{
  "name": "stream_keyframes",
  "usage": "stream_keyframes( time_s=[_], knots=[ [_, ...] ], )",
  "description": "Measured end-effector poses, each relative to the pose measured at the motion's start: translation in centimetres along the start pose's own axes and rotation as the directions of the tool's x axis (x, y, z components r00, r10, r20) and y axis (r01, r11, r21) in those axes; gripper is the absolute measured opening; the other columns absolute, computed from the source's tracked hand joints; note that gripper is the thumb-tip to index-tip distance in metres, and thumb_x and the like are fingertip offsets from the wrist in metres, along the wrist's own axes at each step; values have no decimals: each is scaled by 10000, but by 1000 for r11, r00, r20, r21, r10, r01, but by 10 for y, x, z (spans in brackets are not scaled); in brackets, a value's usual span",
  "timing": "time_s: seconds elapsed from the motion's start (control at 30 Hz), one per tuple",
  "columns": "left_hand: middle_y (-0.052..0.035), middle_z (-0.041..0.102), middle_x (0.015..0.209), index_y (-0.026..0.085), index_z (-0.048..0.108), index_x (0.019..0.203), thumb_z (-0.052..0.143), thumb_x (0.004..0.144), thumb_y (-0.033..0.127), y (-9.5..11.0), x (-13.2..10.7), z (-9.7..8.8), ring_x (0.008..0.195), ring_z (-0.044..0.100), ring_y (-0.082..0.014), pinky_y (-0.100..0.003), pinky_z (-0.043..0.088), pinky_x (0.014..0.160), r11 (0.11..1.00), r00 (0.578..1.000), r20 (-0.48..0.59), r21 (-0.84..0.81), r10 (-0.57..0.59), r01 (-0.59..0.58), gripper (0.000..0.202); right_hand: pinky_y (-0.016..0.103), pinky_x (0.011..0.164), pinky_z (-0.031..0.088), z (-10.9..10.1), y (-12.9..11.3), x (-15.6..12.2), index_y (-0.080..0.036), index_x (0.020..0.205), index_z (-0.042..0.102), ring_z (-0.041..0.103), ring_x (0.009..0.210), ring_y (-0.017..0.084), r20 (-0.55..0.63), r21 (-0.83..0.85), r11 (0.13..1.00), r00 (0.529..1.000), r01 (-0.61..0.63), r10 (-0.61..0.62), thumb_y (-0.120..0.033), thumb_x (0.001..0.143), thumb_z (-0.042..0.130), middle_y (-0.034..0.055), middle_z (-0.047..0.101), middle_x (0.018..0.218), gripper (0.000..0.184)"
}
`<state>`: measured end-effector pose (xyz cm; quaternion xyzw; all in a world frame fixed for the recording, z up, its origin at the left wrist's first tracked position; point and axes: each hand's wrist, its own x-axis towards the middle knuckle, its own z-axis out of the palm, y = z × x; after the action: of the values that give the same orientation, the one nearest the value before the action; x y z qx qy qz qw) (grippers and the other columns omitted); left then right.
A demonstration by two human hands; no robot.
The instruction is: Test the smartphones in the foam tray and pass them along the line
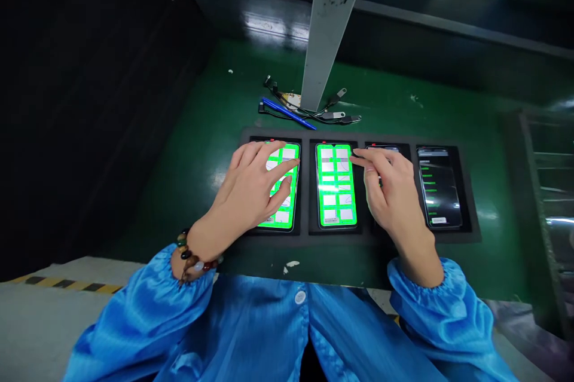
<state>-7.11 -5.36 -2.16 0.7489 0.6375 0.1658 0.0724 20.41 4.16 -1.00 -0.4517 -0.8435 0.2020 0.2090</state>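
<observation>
Green bench (201,125); phones (336,191) lie long-axis away; left hand (251,191), right hand (390,193) open, touching them.

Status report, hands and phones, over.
Left hand open, fingers on first phone. Right hand open, fingertip on second phone. Third phone mostly covered.

Shiny blue smock with elastic-cuffed sleeves, white button, beaded bracelet (191,256) on left wrist.

green-grid phone screens (336,185), blue sleeves (147,304)
</observation>
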Motion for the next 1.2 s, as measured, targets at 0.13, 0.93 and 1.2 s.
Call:
stream_keyframes(
  time_s=[0.13, 0.93, 1.2],
  knots=[
    [-129, 632, 1552, 292, 792, 1359, 532, 1091, 299, -12, -11, -5, 1406, 557, -393, -632, 447, 1180, 992, 990, -77, 35, -118, 121, 374, 634, 1170, 502, -17, 8, 0, -286, 1373, 746, 671, 1365, 359, -109, 41, 999, 994, 5, 0, -293, 1135, 457, 97, 795, 1354, 375],
    [-175, 521, 1649, 272, 602, 1518, 549, 1106, 408, -40, -10, -6, 1567, 487, -378, -637, 381, 1317, 972, 955, -216, -160, -202, 170, 437, 691, 1276, 402, -30, 39, -32, -320, 1535, 635, 542, 1545, 376, 3, 48, 996, 997, 72, -73, -315, 1124, 494, 124, 637, 1588, 434],
    [-157, 610, 1520, 256, 699, 1354, 527, 1108, 363, -40, -14, -1, 1482, 557, -356, -616, 421, 1270, 965, 947, -241, -201, -213, 166, 319, 653, 1282, 359, 26, -20, 11, -281, 1529, 608, 480, 1570, 359, 249, 91, 972, 940, 215, -232, -121, 1025, 441, 79, 729, 1480, 554]
  ],
)
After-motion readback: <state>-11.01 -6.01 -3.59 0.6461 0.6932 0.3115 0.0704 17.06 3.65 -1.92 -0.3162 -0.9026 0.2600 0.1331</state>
